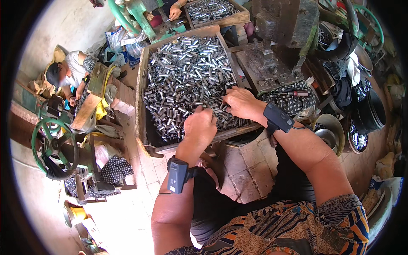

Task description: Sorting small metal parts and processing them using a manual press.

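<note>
A patterned short-sleeved shirt and two black wrist boxes are worn.
The shirt (pixel 255 229), at the lower edge, is printed in orange, black, cream and dark blue, with streaks and leafy shapes; its right sleeve (pixel 345 214) is seen at lower right. Dark trousers (pixel 293 180) are worn below. The left hand (pixel 199 125) and right hand (pixel 244 102) are bare. The left wrist box (pixel 178 174) and right wrist box (pixel 278 118) are strapped on, with small pale markings.

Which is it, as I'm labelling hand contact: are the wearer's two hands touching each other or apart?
Apart. In the head view, metal tubes show in the narrow gap between the left hand and the right hand.
</note>
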The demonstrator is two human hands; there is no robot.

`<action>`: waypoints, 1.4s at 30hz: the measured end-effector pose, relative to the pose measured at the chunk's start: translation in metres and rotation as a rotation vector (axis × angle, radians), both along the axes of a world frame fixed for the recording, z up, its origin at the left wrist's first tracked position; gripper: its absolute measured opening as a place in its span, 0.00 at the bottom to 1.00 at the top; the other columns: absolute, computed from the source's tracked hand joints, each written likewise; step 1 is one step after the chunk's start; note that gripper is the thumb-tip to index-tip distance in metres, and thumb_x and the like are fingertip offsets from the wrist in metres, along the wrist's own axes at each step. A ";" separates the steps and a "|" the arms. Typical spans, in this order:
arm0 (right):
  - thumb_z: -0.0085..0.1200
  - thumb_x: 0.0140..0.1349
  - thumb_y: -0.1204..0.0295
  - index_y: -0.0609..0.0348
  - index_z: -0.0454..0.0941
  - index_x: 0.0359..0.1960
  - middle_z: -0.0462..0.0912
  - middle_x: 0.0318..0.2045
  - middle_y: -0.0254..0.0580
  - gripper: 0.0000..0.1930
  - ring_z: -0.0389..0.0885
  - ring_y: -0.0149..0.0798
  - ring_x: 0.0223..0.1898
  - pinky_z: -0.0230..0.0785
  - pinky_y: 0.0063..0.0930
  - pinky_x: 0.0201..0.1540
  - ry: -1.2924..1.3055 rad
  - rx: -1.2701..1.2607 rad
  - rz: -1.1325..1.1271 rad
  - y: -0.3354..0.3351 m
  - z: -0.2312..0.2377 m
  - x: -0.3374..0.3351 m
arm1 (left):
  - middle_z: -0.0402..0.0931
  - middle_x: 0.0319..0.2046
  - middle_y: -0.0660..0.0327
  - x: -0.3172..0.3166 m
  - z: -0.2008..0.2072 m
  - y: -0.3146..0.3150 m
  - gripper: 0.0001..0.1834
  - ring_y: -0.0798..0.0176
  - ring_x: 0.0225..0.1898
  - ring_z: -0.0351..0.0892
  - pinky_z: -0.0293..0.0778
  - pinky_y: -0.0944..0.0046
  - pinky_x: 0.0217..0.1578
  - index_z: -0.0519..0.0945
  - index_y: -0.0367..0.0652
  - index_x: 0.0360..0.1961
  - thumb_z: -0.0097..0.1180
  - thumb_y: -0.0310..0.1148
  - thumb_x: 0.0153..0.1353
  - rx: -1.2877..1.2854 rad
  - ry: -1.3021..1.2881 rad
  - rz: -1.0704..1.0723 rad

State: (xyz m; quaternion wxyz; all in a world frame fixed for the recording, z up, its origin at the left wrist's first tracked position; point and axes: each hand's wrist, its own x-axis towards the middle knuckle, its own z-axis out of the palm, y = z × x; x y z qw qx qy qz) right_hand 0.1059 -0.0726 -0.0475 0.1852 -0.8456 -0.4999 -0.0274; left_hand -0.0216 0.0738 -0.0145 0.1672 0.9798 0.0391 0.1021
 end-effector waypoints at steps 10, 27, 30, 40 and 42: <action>0.60 0.44 0.73 0.60 0.79 0.27 0.79 0.30 0.47 0.08 0.78 0.50 0.38 0.69 0.41 0.42 0.025 0.058 0.019 -0.001 0.004 -0.001 | 0.73 0.33 0.42 0.005 -0.002 -0.001 0.06 0.39 0.33 0.77 0.71 0.45 0.35 0.74 0.36 0.31 0.51 0.25 0.51 0.084 0.165 -0.031; 0.62 0.52 0.78 0.67 0.80 0.32 0.81 0.25 0.36 0.07 0.77 0.25 0.26 0.70 0.18 0.30 1.126 0.685 -0.033 -0.021 0.026 -0.017 | 0.72 0.19 0.70 0.004 0.010 0.004 0.06 0.80 0.15 0.60 0.55 0.75 0.14 0.80 0.34 0.35 0.55 0.23 0.56 -1.145 -0.099 0.132; 0.62 0.52 0.77 0.66 0.79 0.33 0.81 0.26 0.37 0.08 0.78 0.26 0.27 0.71 0.19 0.30 1.195 0.706 -0.041 -0.027 0.027 -0.018 | 0.68 0.17 0.71 0.004 0.019 -0.004 0.07 0.82 0.12 0.54 0.48 0.77 0.11 0.79 0.34 0.36 0.55 0.23 0.57 -1.244 -0.046 0.164; 0.61 0.53 0.78 0.63 0.78 0.34 0.80 0.27 0.36 0.08 0.79 0.28 0.29 0.73 0.21 0.34 1.285 0.757 0.051 -0.022 0.034 -0.028 | 0.66 0.15 0.73 0.000 0.028 -0.012 0.06 0.82 0.10 0.53 0.45 0.76 0.09 0.79 0.35 0.36 0.56 0.23 0.57 -1.389 -0.002 0.120; 0.61 0.53 0.78 0.63 0.78 0.36 0.80 0.27 0.36 0.09 0.79 0.28 0.30 0.73 0.21 0.35 1.262 0.742 0.045 -0.020 0.032 -0.028 | 0.68 0.16 0.72 0.001 0.026 -0.011 0.05 0.82 0.10 0.53 0.45 0.76 0.09 0.79 0.37 0.34 0.56 0.24 0.56 -1.289 0.002 0.101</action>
